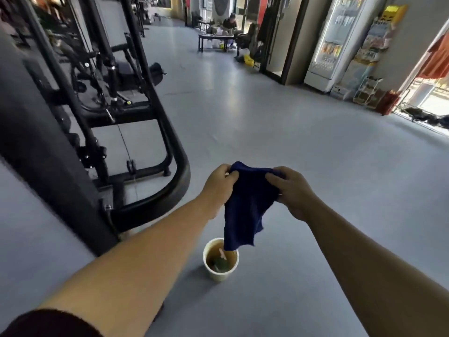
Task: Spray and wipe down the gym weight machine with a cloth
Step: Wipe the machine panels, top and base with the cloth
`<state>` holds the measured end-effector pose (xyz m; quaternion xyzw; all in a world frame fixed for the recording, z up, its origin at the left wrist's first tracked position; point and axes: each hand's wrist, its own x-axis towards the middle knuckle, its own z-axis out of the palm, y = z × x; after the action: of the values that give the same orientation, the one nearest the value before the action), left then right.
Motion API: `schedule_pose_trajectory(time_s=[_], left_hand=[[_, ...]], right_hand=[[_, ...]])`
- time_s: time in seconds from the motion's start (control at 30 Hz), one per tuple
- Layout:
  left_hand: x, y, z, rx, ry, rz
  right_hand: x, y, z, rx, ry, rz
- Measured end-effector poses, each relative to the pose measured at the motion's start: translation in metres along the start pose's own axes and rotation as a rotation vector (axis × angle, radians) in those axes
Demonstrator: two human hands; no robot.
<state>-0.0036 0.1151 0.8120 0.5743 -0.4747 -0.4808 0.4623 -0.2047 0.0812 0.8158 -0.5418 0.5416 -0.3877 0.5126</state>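
You hold a dark blue terry cloth (245, 205) stretched between both hands above the grey floor (303, 147). Your left hand (220, 184) pinches its upper left corner, fingers curled tight on the fabric; your right hand (291, 190) grips the upper right edge the same way. The cloth's lower end hangs just over a pale paper cup (220, 260) standing on the floor, with brownish liquid inside. The black steel-framed weight machine (136, 132) stands to your left, apart from the cloth. No writing is readable on the white drinks fridge (332, 42) by the far wall.
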Motion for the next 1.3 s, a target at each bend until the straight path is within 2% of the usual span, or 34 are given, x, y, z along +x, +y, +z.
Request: schedule_pose_trajectory(time_s=[0.3, 0.57, 0.83, 1.0, 1.17, 1.3], left_hand=[[0.057, -0.143, 0.007, 0.099, 0.090, -0.257], [0.117, -0.273, 0.014, 0.124, 0.133, -0.457], [0.156, -0.409, 0.032, 0.178, 0.246, -0.565], [0.139, -0.494, 0.051, 0.198, 0.275, -0.659], [0.119, -0.559, 0.067, 0.190, 0.270, -0.718], [0.136, -0.594, 0.070, 0.180, 0.287, -0.728]], right_hand=[[0.075, 0.140, 0.034, 0.026, -0.145, 0.250], [0.136, 0.276, 0.077, 0.038, -0.125, 0.446], [0.186, 0.414, 0.107, 0.030, -0.204, 0.521], [0.180, 0.494, 0.109, -0.012, -0.315, 0.584], [0.170, 0.555, 0.111, -0.068, -0.358, 0.622], [0.186, 0.585, 0.124, -0.085, -0.318, 0.627]])
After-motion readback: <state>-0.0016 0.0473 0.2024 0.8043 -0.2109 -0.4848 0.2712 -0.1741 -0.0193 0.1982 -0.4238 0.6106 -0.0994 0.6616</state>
